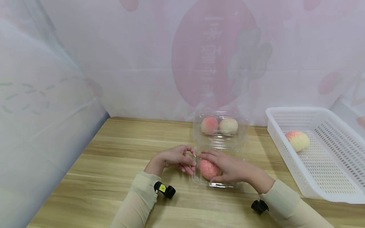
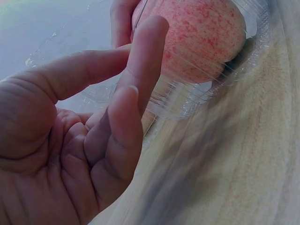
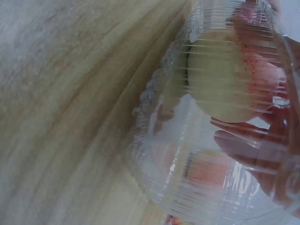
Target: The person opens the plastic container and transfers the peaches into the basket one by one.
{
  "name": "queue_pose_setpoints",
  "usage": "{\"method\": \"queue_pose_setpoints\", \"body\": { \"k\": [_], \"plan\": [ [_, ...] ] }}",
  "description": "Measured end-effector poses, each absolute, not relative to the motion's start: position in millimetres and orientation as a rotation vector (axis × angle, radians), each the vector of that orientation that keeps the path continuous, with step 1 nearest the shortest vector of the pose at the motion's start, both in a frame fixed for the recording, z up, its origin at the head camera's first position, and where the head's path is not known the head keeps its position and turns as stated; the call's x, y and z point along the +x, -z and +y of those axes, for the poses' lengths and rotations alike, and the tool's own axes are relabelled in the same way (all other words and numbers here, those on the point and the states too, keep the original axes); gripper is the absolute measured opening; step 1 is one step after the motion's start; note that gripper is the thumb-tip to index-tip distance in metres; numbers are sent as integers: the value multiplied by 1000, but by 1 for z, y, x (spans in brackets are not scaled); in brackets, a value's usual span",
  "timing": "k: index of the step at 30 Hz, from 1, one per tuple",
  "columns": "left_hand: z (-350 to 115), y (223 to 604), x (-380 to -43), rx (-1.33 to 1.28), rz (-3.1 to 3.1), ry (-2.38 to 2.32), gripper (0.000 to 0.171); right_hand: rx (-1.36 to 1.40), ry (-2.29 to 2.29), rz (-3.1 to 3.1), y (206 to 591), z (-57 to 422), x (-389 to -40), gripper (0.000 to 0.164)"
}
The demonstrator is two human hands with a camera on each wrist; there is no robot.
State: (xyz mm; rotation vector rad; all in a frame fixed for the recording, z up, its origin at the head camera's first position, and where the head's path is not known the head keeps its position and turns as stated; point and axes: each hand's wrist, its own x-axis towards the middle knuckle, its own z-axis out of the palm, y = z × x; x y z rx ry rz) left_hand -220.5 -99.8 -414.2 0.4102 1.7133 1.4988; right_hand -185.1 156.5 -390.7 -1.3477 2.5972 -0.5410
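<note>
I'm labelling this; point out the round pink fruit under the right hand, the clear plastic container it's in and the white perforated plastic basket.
Round pink fruit (image 1: 209,170): head view, uncovered middle.
Clear plastic container (image 1: 219,184): head view, front rim.
White perforated plastic basket (image 1: 330,166): head view, bare floor.

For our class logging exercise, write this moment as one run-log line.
left hand: beside clear plastic container | right hand: holding speckled pink round peach in container | white perforated plastic basket: one yellow-pink peach inside
</note>
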Motion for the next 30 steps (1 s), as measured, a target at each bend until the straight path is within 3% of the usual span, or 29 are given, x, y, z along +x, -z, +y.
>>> {"method": "queue_pose_setpoints", "body": {
  "k": [17,25,30],
  "plan": [
    [-98,412,-220,367,1763,-1493,26,-1324,708,2531,400,156,-190,79],
    [-91,415,-225,349,1889,-1580,45,-1322,727,2510,405,157,-193,76],
    [-84,416,-230,376,1961,-1598,45,-1276,723,2507,404,157,-193,77]
  ]
}}
